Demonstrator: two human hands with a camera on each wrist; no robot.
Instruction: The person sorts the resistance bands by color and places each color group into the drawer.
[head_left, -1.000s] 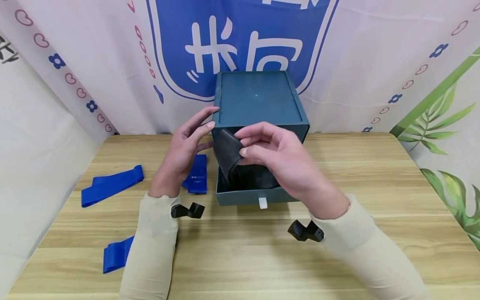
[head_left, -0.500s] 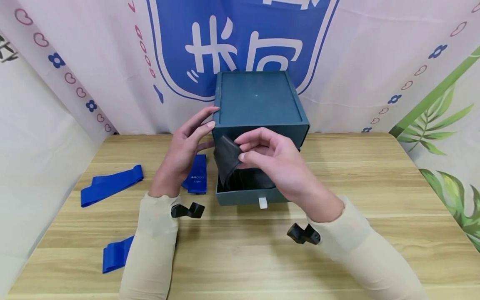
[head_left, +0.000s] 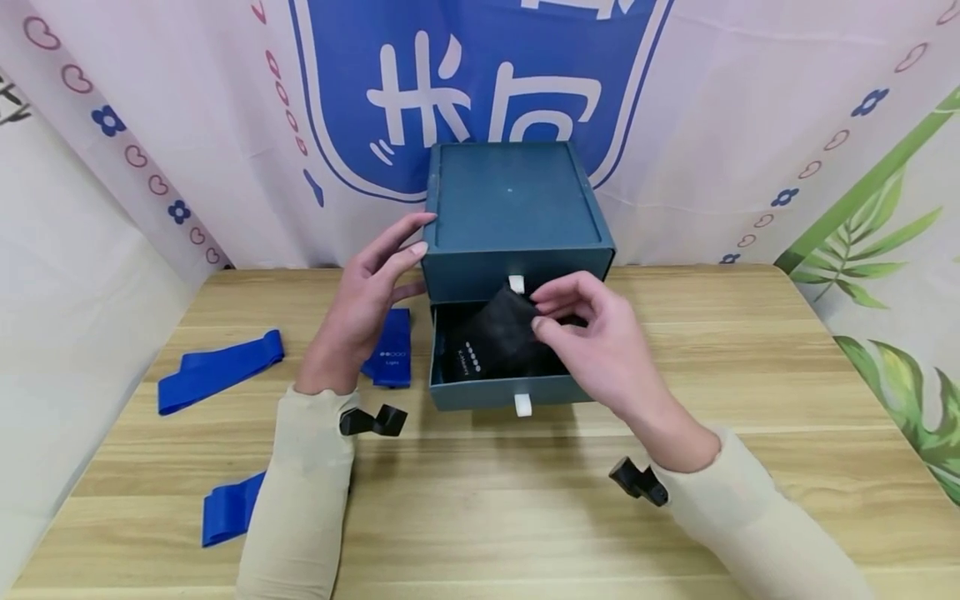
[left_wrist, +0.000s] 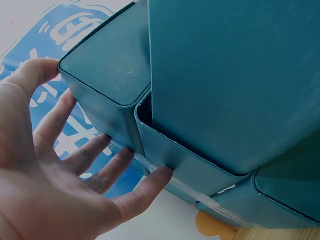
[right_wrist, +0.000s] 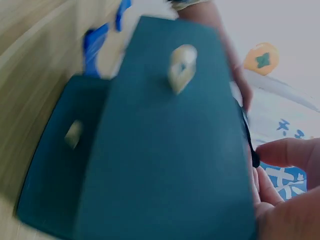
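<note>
A dark teal two-drawer box [head_left: 517, 196] stands near the back of the table, its lower drawer [head_left: 472, 396] pulled out. A black resistance band [head_left: 498, 329] printed "X-Heavy" slopes down into that drawer. My right hand [head_left: 600, 346] pinches the band's upper right end between thumb and fingers; the right wrist view shows a bit of black at the fingertips [right_wrist: 280, 151]. My left hand [head_left: 360, 304] touches the box's left side with spread fingers, and in the left wrist view the fingertips [left_wrist: 162, 175] lie along the box wall. The drawer's far part is hidden under the band.
To the left lie blue resistance bands: one [head_left: 392, 350] marked "Light" beside the box, another [head_left: 221, 372] farther left, and a third [head_left: 228, 510] partly behind the left sleeve. A white pull tab [head_left: 523, 406] sticks out from the lower drawer. A printed curtain [head_left: 225, 125] hangs behind.
My right hand has moved right and slightly down. The black band went from upright at the drawer's left to lying lower in it, with its print showing. My left hand stays on the box.
</note>
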